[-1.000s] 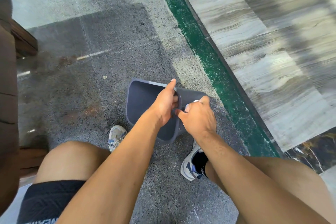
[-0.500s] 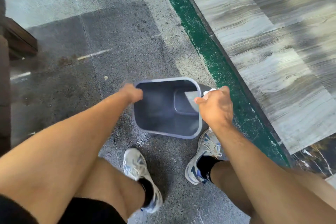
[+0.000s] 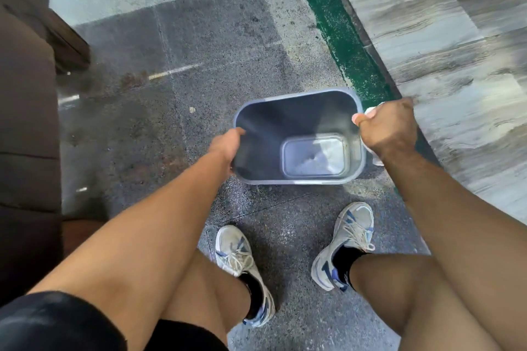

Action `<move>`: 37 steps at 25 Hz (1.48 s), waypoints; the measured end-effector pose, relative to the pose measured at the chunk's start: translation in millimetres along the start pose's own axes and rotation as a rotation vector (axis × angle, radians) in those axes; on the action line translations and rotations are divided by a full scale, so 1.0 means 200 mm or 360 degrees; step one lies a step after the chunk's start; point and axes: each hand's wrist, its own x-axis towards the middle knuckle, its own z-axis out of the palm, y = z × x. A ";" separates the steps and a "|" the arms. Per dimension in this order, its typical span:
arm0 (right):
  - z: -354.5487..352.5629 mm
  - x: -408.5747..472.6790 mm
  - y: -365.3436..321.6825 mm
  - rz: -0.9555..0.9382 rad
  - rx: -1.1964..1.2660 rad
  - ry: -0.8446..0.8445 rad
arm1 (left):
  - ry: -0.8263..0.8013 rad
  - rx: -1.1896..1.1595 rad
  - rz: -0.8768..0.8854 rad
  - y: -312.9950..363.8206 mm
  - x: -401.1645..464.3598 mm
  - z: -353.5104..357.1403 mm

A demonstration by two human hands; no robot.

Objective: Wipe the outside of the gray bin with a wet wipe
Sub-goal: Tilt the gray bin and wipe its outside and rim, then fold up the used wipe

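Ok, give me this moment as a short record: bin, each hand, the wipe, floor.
bin: gray bin, upright on the floor, open top toward the camera
left hand: left hand grips the bin's left rim
right hand: right hand closed on the wet wipe, pressed to the bin's outer right side
floor: dark speckled floor, with a green strip beside the bin

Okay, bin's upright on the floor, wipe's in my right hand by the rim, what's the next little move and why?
Probably drag the wet wipe down the gray bin's right outer wall. The right hand already holds the wipe bunched against that side near the rim, and the left hand steadies the opposite rim, so the bin should not slide.
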 end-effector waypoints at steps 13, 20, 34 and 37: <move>0.59 -0.16 -0.56 -0.0073 0.0048 -0.0482 | 0.1521 -0.0051 -0.0248 -0.24 0.14 -0.47; 0.58 -0.16 -0.55 0.0033 0.0144 -0.0462 | 0.1564 0.0211 -0.0296 -0.20 0.16 -0.42; 0.06 -0.60 -0.44 0.0477 0.1903 -0.0580 | -0.0349 -0.0326 0.0072 0.02 -0.57 -0.03; -0.06 -0.76 -0.37 0.0361 0.2004 -0.0610 | -0.0559 -0.0502 0.0223 -0.01 -0.77 -0.03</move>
